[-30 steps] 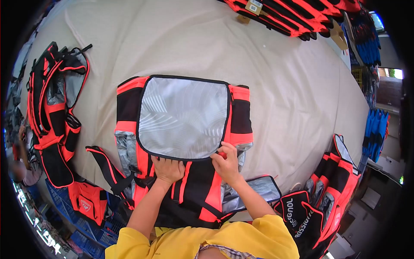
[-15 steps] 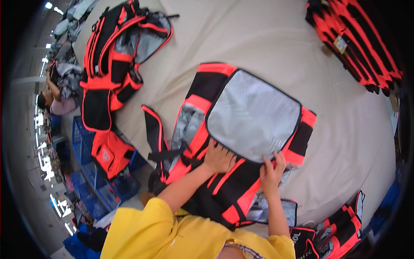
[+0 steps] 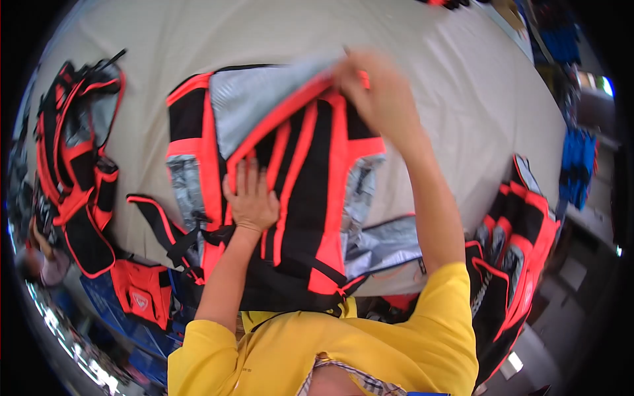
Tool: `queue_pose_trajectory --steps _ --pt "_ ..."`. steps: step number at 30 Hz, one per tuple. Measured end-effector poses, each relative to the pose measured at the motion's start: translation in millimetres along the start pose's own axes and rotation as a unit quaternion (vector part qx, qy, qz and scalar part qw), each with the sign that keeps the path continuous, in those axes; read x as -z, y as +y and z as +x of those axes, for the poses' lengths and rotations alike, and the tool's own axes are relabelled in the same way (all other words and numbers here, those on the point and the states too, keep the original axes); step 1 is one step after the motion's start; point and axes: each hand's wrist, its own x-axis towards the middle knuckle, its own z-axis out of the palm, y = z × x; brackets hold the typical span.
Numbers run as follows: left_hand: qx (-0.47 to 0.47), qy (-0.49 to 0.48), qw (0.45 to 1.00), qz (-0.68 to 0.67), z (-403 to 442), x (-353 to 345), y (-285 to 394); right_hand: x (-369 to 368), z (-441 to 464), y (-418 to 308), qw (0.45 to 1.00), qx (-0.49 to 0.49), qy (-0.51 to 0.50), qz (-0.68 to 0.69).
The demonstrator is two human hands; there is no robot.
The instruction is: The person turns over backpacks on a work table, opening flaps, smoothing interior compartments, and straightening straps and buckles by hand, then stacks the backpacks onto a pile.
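Note:
A black and neon-red backpack [image 3: 310,198] lies on the cream-coloured table cover in front of me, its silver-grey side pockets spread out. My left hand [image 3: 252,199] rests flat on its front, fingers stretched, just below the flap's edge. At the top right, my right hand [image 3: 375,86] pinches the corner of the backpack's flap [image 3: 246,100] and holds it raised; the hand and that corner are smeared by motion. The silver lining of the flap shows at the left, and its red edge runs slanting up to my right fingers. A black strap [image 3: 155,214] with red trim sticks out on the left.
Another red and black backpack [image 3: 72,158] lies at the table's left, above a red piece with a white logo [image 3: 140,297] and blue crates [image 3: 109,307]. More bags [image 3: 522,244] lie at the right. A person [image 3: 49,267] is at the far left, blurred.
My right hand has moved up with the flap's corner, lifting it off the front. My left hand stays low on the backpack. The view has turned, so everything appears rotated and shifted left.

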Motion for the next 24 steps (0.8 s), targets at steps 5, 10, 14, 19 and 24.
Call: queue_pose_trajectory --steps 5,10,14,19,24 --pt "-0.016 0.011 1.0 0.021 -1 -2 -1 77 31 -17 0.944 -0.085 0.318 0.038" --pt "-0.033 0.02 0.998 0.053 -1 -4 -1 71 -151 -37 0.936 -0.25 0.247 -0.016" --pt "-0.046 0.032 0.997 0.049 -1 -4 0 45 -335 -80 0.822 -0.501 0.271 0.014" --pt "-0.052 0.056 0.995 0.068 -4 -8 -2 11 -432 -172 0.645 -0.663 0.35 0.148" --pt "-0.049 0.075 0.993 0.081 -6 -14 -5 -9 -395 -177 0.596 -0.665 0.362 0.268"
